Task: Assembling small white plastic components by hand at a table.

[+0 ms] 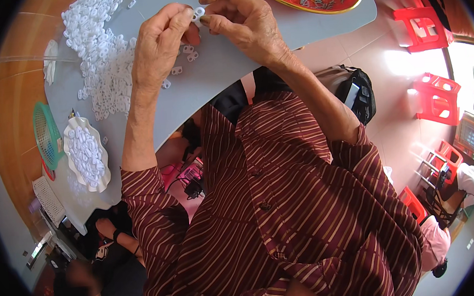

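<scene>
Over the grey table [230,55], my left hand [158,43] pinches a small white plastic piece with two holes [198,12] between thumb and finger. My right hand [245,23] meets it from the other side, its fingers curled and the thumb tip by the piece. Whether something tiny sits in the right fingertips cannot be made out. Several loose white pieces [176,70] lie below my left hand. Left of it spreads a large heap of the same white pieces [96,59]. At the far right, a red tray with a gold rim [304,10] carries many small grey metal bits.
A white wavy-edged dish [105,176] full of white pieces stands at the left, beside a green mesh basket [47,128]. Another person [110,267] in dark clothes sits at lower left. Red stools [424,27] and a black bag [360,92] are on the right.
</scene>
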A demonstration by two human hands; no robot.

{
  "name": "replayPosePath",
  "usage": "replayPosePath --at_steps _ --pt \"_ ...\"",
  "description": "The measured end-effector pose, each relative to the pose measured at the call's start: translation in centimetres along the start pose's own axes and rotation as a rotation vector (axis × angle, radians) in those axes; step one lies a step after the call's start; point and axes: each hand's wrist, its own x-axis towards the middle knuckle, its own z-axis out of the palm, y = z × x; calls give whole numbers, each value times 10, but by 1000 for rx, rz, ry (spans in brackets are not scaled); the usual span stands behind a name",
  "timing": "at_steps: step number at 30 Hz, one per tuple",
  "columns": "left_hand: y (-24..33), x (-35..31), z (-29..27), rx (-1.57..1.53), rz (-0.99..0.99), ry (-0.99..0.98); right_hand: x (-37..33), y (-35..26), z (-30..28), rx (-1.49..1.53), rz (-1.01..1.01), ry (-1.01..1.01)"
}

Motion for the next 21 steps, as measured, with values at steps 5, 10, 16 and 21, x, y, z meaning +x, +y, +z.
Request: replayPosePath --at_steps 5,10,16,21 --pt "-2 -6 11 -19 -4 41 1 1 -1 -17 4 1" --pt "-6 -5 13 3 -10 74 0 1 0 32 9 -20" --pt "-8 -6 13 -30 -57 77 0 -1 0 -49 -11 -18" --pt "-12 -4 8 -3 -74 52 1 2 0 -5 -6 -19"
